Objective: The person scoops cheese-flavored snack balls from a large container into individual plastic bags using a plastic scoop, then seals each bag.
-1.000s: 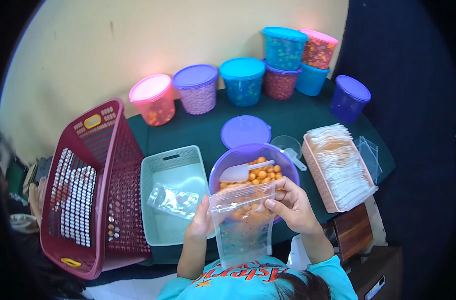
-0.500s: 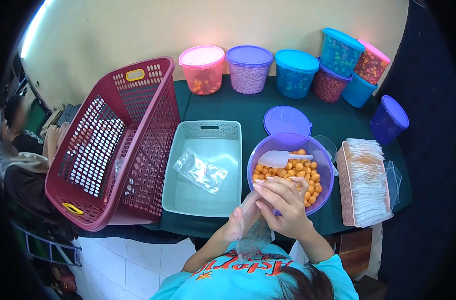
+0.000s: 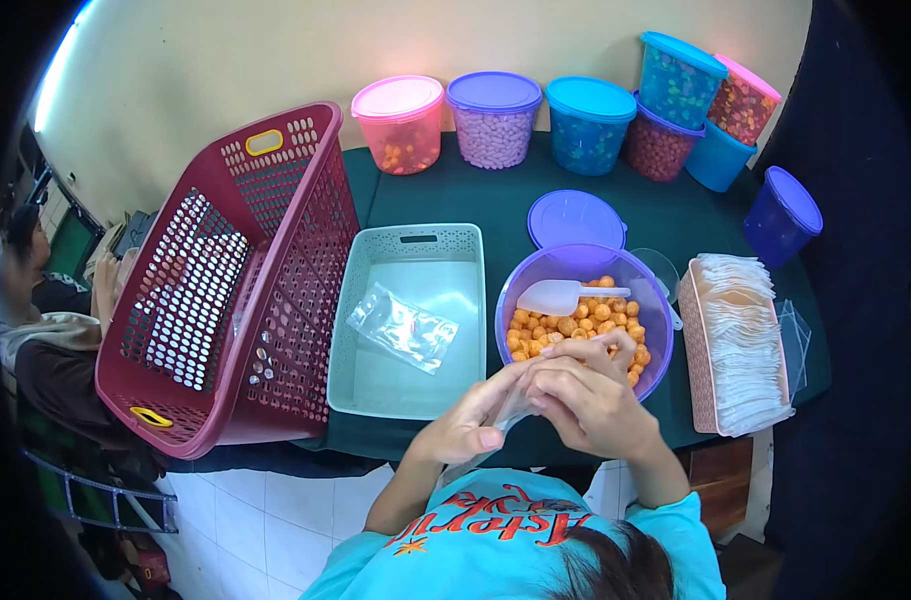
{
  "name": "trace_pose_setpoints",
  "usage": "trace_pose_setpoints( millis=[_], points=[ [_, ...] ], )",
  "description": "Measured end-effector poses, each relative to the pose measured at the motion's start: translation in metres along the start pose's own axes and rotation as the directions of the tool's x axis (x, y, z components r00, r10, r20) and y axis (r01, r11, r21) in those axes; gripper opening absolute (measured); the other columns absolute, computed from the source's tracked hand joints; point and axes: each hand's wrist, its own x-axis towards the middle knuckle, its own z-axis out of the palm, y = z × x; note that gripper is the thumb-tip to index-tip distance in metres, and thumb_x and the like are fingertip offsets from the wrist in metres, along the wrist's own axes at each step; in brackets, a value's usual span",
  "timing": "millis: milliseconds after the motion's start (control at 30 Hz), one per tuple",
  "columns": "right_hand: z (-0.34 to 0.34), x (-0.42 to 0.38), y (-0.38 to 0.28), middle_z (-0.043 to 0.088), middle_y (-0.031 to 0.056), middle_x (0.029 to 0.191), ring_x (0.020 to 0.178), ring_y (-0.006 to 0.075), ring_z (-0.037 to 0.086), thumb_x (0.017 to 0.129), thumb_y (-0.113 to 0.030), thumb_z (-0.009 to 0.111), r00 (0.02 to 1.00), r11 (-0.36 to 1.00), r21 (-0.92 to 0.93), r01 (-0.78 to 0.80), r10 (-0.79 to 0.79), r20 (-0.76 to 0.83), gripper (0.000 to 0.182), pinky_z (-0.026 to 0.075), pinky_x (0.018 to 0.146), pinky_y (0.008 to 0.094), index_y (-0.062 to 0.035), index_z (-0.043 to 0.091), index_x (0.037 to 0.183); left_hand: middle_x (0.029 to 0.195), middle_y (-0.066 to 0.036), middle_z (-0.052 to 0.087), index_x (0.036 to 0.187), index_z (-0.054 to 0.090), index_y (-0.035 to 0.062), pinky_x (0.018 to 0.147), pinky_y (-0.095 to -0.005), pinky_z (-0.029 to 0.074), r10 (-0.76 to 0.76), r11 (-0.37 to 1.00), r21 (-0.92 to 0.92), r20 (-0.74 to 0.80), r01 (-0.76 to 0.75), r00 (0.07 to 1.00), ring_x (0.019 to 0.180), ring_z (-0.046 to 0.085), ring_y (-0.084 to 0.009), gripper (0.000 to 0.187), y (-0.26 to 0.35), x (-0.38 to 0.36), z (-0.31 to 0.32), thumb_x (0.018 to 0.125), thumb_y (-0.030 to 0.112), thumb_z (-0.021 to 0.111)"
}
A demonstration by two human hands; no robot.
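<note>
Close to my chest, a clear plastic bag [image 3: 514,410] is stretched between my two hands. My left hand [image 3: 463,422] grips its left side, thumb sticking out to the right. The fingers of my right hand [image 3: 596,402] pinch the upper edge and hide much of it. Just beyond them stands a purple tub [image 3: 659,375] of round orange snack balls [image 3: 576,325]. A white scoop [image 3: 554,297] rests on the balls, its handle pointing right.
A pale green tray [image 3: 351,395] with a clear packet [image 3: 404,328] stands left of the tub, beside a tall maroon basket [image 3: 311,280]. Right is a pink basket [image 3: 694,345] of stacked white packets [image 3: 746,350]. Lidded tubs [image 3: 494,120] line the back. A person [image 3: 61,340] sits far left.
The bag has turned from hanging in front of my shirt to lying slanted between my hands. My left hand has moved up against my right fingers. The view has shifted slightly.
</note>
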Motion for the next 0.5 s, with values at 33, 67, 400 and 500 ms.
trace_pose_setpoints(
  millis=[33, 67, 400, 500],
  points=[
    [-0.004, 0.001, 0.001, 0.059, -0.0041, 0.088, 0.095, 0.012, 0.048, 0.071, -0.012, 0.06, 1.0, 1.0, 0.001, -0.004, 0.004, -0.002, 0.01, 0.022, 0.081, 0.0379, -0.0129, 0.055, 0.079, 0.126, -0.017, 0.031, 0.129, 0.017, -0.0067, 0.099, -0.037, 0.023, -0.005, 1.0, 0.0, 0.001, 0.005, 1.0, 0.12, 0.03, -0.0245, 0.095, 0.002, 0.0, -0.005, 0.068, 0.052, 0.061],
    [-0.009, 0.003, 0.001, 0.059, -0.0041, 0.09, 0.097, 0.0121, 0.047, 0.071, -0.013, 0.06, 0.997, 1.0, 0.021, 0.021, -0.022, 0.077, 0.01, 0.022, 0.082, 0.0384, -0.0124, 0.054, 0.08, 0.124, -0.017, 0.034, 0.129, 0.018, -0.0063, 0.096, -0.0372, 0.027, -0.067, 0.997, -0.037, 0.012, 0.068, 0.998, 0.117, 0.035, -0.0246, 0.093, 0.005, -0.001, -0.012, 0.068, 0.048, 0.062],
    [-0.024, 0.002, -0.009, 0.054, 0.0043, 0.11, 0.11, 0.0167, 0.039, 0.074, -0.012, 0.056, 0.939, 0.996, 0.044, 0.08, -0.091, 0.331, 0.01, 0.022, 0.085, 0.0422, -0.007, 0.052, 0.082, 0.119, -0.015, 0.035, 0.128, 0.026, -0.0033, 0.093, -0.0372, 0.03, -0.047, 0.897, 0.441, 0.178, -0.037, 0.983, 0.113, 0.035, -0.0252, 0.097, 0.018, -0.003, -0.037, 0.055, 0.042, 0.072],
    [-0.025, 0.0, -0.011, 0.049, 0.0088, 0.114, 0.112, 0.0186, 0.037, 0.072, -0.01, 0.054, 0.923, 0.994, -0.019, 0.106, -0.091, 0.374, 0.012, 0.022, 0.087, 0.0423, -0.006, 0.052, 0.083, 0.117, -0.014, 0.034, 0.127, 0.026, -0.0032, 0.091, -0.0374, 0.031, -0.046, 0.836, 0.545, 0.183, -0.063, 0.982, 0.112, 0.034, -0.0245, 0.097, 0.021, -0.004, -0.03, 0.053, 0.038, 0.074]
  ],
)
